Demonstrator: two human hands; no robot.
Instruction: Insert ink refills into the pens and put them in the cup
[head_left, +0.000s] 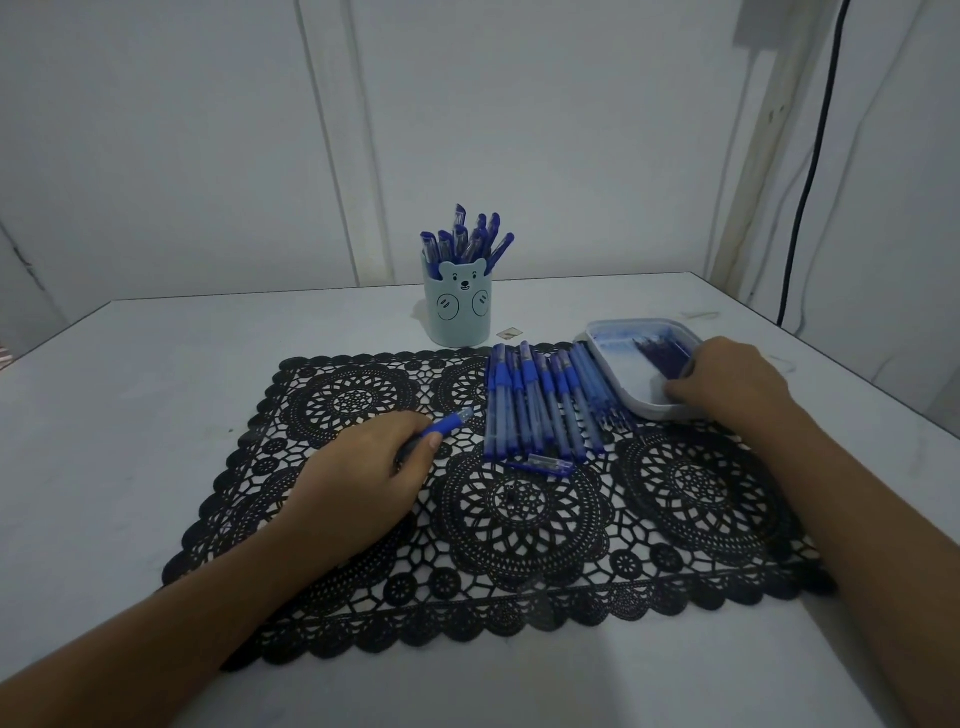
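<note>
Forearms come in from 7 and 5 o'clock over the black lace mat (519, 519). Left hand (374, 467), at 9 o'clock of mat centre, is clamped round a blue pen (447, 423); its blue end pokes out of the fist toward 2 o'clock. Right hand (727, 387) sits at 2 o'clock, fingers curled over the near rim of a shallow white tray (644, 325). Dark refills (662, 353) lie inside the tray. Can't tell if the fingers pinch one or just touch the tray wall.

Step, my read: fetching a refill for the pen held in the left hand. The next move calls for one thin refill singled out, lined up with the barrel opening and slid in, then the pen closed and dropped in the cup.

Outward: a row of blue pens (540, 405) lies side by side on the mat between the hands, just beside the tray. A few loose refills (613, 415) lie at the row's right edge. One loose pen part (545, 464) lies crosswise at the row's near end. Bear-face cup (457, 317) stands at 12 o'clock on the table (156, 364), just off the mat, already holding several pens (467, 239).

Writing: none readable. No brand seen; pen print too small, cup shows only a drawn bear face.
</note>
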